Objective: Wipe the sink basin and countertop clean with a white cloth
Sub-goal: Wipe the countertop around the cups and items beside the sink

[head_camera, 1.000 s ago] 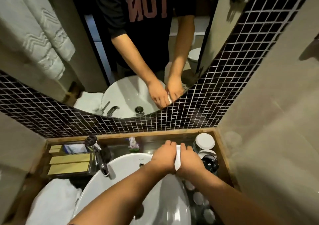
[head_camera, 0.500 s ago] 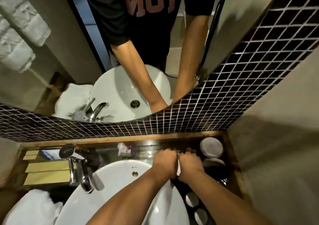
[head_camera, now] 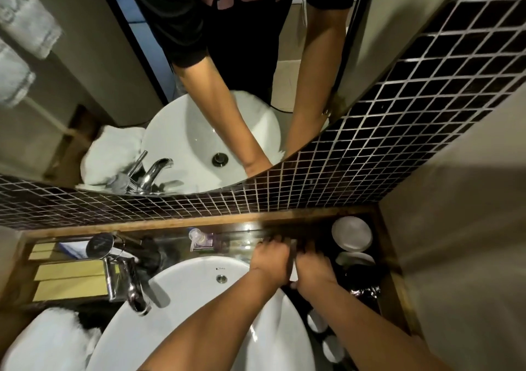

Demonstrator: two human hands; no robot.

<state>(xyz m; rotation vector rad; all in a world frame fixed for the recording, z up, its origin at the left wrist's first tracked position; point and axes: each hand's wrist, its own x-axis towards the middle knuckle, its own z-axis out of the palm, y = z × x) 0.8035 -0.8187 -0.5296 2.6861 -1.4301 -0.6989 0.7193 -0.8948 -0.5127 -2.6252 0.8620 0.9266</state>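
Observation:
My left hand [head_camera: 270, 259] and my right hand [head_camera: 313, 266] are side by side at the back right rim of the white sink basin [head_camera: 199, 302]. Their fingers curl down onto the dark glossy countertop [head_camera: 236, 245] behind it. Both are closed on a white cloth [head_camera: 293, 275]. Only a thin sliver of the cloth shows between the hands; the rest is hidden under them. My forearms cross over the right half of the basin.
A chrome faucet [head_camera: 125, 282] stands left of the basin, beside yellow boxes [head_camera: 68, 279]. A folded white towel [head_camera: 48, 339] lies at the front left. A small bottle [head_camera: 202, 241] sits behind the basin. White-lidded cups [head_camera: 352, 234] crowd the right corner under the tiled wall.
Both hands have moved together farther back and down onto the counter behind the basin. Much less of the cloth shows between them. The view has dropped closer to the sink.

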